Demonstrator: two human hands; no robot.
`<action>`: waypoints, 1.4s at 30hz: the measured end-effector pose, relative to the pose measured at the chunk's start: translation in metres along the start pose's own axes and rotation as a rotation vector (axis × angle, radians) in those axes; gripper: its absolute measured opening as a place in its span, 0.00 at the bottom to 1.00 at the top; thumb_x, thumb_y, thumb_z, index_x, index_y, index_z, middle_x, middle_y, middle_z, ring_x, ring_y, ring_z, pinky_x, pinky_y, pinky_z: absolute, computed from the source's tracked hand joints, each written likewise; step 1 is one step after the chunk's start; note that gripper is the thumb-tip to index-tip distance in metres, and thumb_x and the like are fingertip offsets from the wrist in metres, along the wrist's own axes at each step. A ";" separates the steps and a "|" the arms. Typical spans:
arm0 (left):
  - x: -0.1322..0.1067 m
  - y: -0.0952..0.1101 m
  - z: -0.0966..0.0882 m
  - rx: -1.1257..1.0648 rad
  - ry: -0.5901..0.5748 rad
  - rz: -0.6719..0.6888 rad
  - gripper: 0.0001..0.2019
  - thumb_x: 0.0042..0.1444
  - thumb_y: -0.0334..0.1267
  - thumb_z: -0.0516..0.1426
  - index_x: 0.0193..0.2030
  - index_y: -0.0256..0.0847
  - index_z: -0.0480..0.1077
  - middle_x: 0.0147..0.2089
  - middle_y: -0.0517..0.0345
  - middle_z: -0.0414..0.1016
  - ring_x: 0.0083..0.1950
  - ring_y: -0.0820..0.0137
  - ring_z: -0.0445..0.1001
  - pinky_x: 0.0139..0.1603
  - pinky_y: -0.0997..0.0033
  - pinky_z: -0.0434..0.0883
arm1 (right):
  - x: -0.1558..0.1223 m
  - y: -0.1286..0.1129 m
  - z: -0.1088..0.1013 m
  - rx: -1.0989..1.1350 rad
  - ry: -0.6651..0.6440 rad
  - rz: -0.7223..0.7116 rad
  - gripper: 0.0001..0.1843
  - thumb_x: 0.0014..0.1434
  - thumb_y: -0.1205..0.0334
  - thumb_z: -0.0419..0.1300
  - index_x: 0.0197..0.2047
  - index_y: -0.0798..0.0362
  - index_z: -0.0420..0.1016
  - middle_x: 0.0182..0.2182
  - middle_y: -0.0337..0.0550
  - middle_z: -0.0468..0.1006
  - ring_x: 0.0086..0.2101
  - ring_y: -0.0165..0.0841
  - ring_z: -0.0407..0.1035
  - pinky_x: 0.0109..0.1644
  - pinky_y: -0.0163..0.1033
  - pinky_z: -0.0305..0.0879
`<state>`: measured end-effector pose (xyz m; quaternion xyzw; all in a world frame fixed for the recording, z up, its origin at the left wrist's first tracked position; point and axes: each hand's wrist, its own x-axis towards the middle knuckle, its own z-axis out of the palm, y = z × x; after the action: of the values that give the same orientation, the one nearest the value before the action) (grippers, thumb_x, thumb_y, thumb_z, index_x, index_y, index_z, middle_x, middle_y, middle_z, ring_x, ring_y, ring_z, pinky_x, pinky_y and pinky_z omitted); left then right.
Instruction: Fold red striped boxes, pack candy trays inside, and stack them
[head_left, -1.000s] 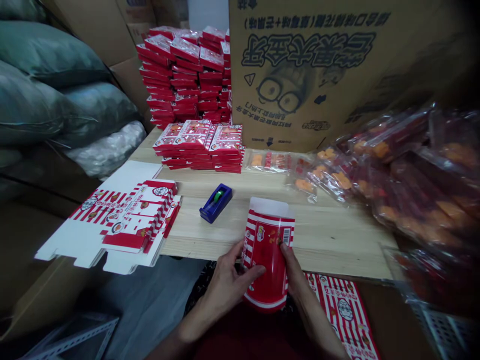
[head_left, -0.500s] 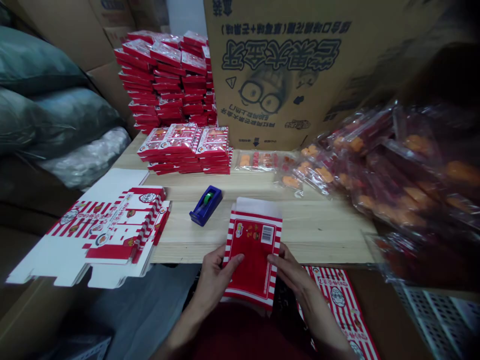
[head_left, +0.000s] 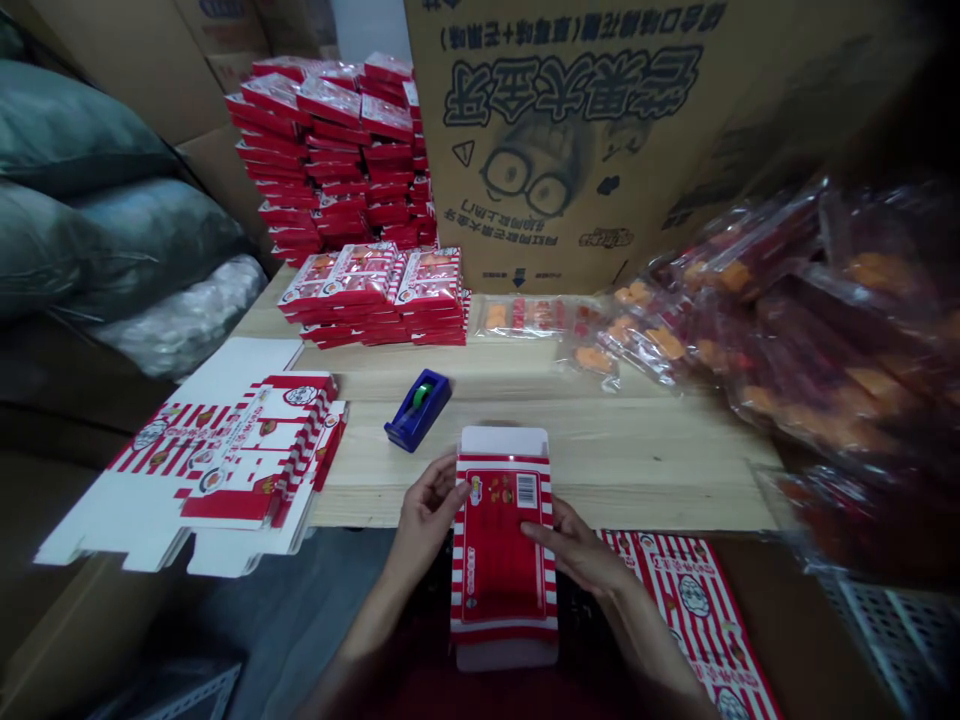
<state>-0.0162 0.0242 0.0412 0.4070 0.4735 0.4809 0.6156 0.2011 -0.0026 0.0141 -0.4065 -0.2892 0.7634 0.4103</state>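
Note:
I hold a red-and-white striped carton (head_left: pixel 501 560), squared up into a flat box, over my lap at the table's front edge. My left hand (head_left: pixel 424 515) grips its left side with the thumb on the front face. My right hand (head_left: pixel 577 545) presses on its right side with fingers laid across the red panel. A white flap sticks out at the carton's top and another at its bottom.
A blue tape dispenser (head_left: pixel 418 409) lies on the wooden table (head_left: pixel 637 470). Flat unfolded cartons (head_left: pixel 217 455) overhang the left edge. Stacks of filled red boxes (head_left: pixel 375 290) stand behind, clear snack bags (head_left: pixel 787 330) pile at right, and a big cardboard box (head_left: pixel 600 130) stands at the back.
The carton went from bowed and curved to flat and squared, and sank lower toward my lap. Both hands shifted along its sides.

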 end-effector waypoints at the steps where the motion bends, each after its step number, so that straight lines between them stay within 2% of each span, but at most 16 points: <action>1: 0.000 -0.003 0.000 -0.003 0.039 0.015 0.25 0.57 0.46 0.67 0.60 0.41 0.71 0.53 0.47 0.82 0.55 0.60 0.80 0.58 0.61 0.74 | -0.004 0.004 0.000 -0.011 -0.007 0.005 0.27 0.52 0.52 0.76 0.54 0.46 0.79 0.51 0.47 0.85 0.52 0.44 0.79 0.61 0.56 0.70; 4: -0.007 -0.014 -0.001 -0.012 0.133 0.020 0.26 0.56 0.45 0.67 0.60 0.42 0.69 0.49 0.49 0.83 0.51 0.62 0.82 0.53 0.63 0.75 | -0.015 0.019 0.001 -0.032 -0.012 0.020 0.28 0.54 0.52 0.75 0.57 0.46 0.77 0.52 0.47 0.84 0.53 0.44 0.78 0.60 0.56 0.72; 9: -0.025 -0.039 -0.009 0.059 0.162 0.000 0.16 0.58 0.45 0.66 0.50 0.41 0.77 0.49 0.51 0.83 0.51 0.63 0.80 0.53 0.66 0.74 | -0.031 0.037 0.005 -0.041 -0.007 0.065 0.28 0.57 0.51 0.72 0.60 0.45 0.75 0.55 0.46 0.83 0.57 0.45 0.76 0.64 0.58 0.68; 12: -0.033 -0.048 -0.016 0.106 0.212 0.008 0.14 0.58 0.45 0.66 0.46 0.41 0.79 0.46 0.53 0.83 0.47 0.64 0.79 0.51 0.67 0.73 | -0.038 0.037 0.015 -0.083 0.160 -0.146 0.32 0.61 0.52 0.69 0.67 0.39 0.68 0.63 0.43 0.76 0.64 0.42 0.69 0.69 0.55 0.62; 14: -0.038 -0.048 -0.019 0.130 0.227 -0.008 0.14 0.59 0.47 0.65 0.47 0.40 0.80 0.44 0.54 0.83 0.45 0.65 0.79 0.49 0.68 0.73 | -0.039 0.032 0.021 -0.104 0.241 -0.269 0.31 0.63 0.52 0.67 0.68 0.37 0.67 0.65 0.42 0.74 0.63 0.41 0.69 0.71 0.53 0.60; 18: -0.043 -0.038 -0.019 0.185 0.205 -0.008 0.14 0.61 0.48 0.64 0.46 0.41 0.80 0.41 0.56 0.81 0.43 0.66 0.77 0.47 0.70 0.71 | -0.033 0.021 0.021 -0.168 0.235 -0.309 0.22 0.63 0.54 0.68 0.60 0.40 0.75 0.53 0.41 0.83 0.53 0.39 0.76 0.63 0.47 0.68; 22: -0.040 -0.031 -0.016 0.226 0.072 -0.013 0.11 0.64 0.46 0.61 0.40 0.41 0.78 0.36 0.59 0.78 0.38 0.69 0.73 0.41 0.73 0.68 | -0.025 0.013 0.002 -0.269 0.245 -0.339 0.08 0.61 0.53 0.69 0.42 0.46 0.81 0.36 0.37 0.82 0.40 0.34 0.75 0.47 0.36 0.70; 24: -0.036 -0.031 -0.014 0.250 -0.002 0.002 0.12 0.65 0.45 0.60 0.36 0.40 0.77 0.35 0.59 0.76 0.37 0.69 0.72 0.40 0.74 0.66 | -0.021 0.013 -0.008 -0.299 0.236 -0.307 0.11 0.61 0.51 0.70 0.33 0.49 0.80 0.30 0.36 0.78 0.33 0.31 0.71 0.40 0.34 0.67; 26: -0.031 -0.033 -0.012 0.275 -0.033 0.038 0.13 0.65 0.44 0.60 0.32 0.39 0.76 0.40 0.56 0.77 0.44 0.67 0.74 0.45 0.73 0.67 | -0.017 0.016 -0.015 -0.238 0.225 -0.245 0.15 0.59 0.50 0.70 0.29 0.51 0.79 0.27 0.36 0.77 0.29 0.30 0.68 0.37 0.34 0.65; 29: -0.024 -0.042 -0.003 0.212 0.015 0.016 0.12 0.64 0.44 0.62 0.33 0.39 0.78 0.43 0.54 0.79 0.48 0.65 0.75 0.48 0.71 0.68 | -0.007 0.023 -0.017 -0.052 0.283 -0.183 0.15 0.54 0.51 0.74 0.28 0.52 0.80 0.26 0.37 0.79 0.28 0.30 0.70 0.37 0.35 0.67; 31: -0.021 -0.048 0.004 0.073 0.097 -0.030 0.08 0.61 0.43 0.64 0.41 0.41 0.78 0.41 0.55 0.80 0.44 0.66 0.77 0.46 0.71 0.70 | -0.001 0.027 -0.015 0.019 0.351 -0.198 0.14 0.50 0.51 0.77 0.29 0.50 0.80 0.28 0.37 0.82 0.30 0.31 0.73 0.39 0.36 0.69; 33: -0.018 -0.052 0.010 -0.096 0.175 -0.067 0.15 0.57 0.40 0.67 0.51 0.44 0.74 0.41 0.57 0.82 0.42 0.66 0.79 0.46 0.68 0.72 | 0.003 0.028 -0.011 0.049 0.396 -0.231 0.15 0.48 0.52 0.78 0.34 0.47 0.80 0.33 0.36 0.84 0.33 0.32 0.76 0.41 0.37 0.71; 36: -0.015 -0.052 0.011 -0.295 0.168 -0.179 0.26 0.53 0.36 0.70 0.58 0.45 0.71 0.41 0.56 0.83 0.39 0.66 0.81 0.46 0.66 0.74 | 0.003 0.021 -0.009 0.115 0.325 -0.180 0.22 0.51 0.55 0.76 0.49 0.41 0.78 0.43 0.38 0.86 0.38 0.36 0.79 0.47 0.43 0.75; 38: -0.014 -0.048 0.008 -0.372 0.096 -0.291 0.22 0.52 0.34 0.69 0.54 0.40 0.75 0.40 0.54 0.84 0.37 0.68 0.80 0.43 0.70 0.74 | 0.001 0.014 -0.010 0.122 0.176 -0.091 0.24 0.55 0.57 0.74 0.55 0.40 0.77 0.48 0.40 0.85 0.42 0.37 0.80 0.51 0.46 0.75; 40: -0.014 -0.045 0.006 -0.417 0.029 -0.365 0.15 0.52 0.32 0.68 0.47 0.37 0.78 0.39 0.54 0.84 0.34 0.70 0.80 0.39 0.72 0.73 | 0.000 0.009 -0.012 0.090 0.059 -0.038 0.22 0.56 0.59 0.72 0.54 0.42 0.79 0.49 0.40 0.85 0.44 0.38 0.80 0.54 0.48 0.75; 42: -0.015 -0.043 0.005 -0.429 0.008 -0.343 0.12 0.52 0.31 0.67 0.44 0.37 0.81 0.42 0.53 0.85 0.38 0.69 0.81 0.42 0.73 0.74 | -0.001 0.009 -0.013 0.063 0.026 -0.052 0.18 0.55 0.60 0.73 0.50 0.43 0.82 0.49 0.40 0.86 0.47 0.40 0.80 0.57 0.48 0.73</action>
<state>-0.0036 -0.0001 0.0040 0.1793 0.4254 0.4604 0.7582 0.2092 -0.0063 0.0004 -0.3957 -0.2700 0.7558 0.4465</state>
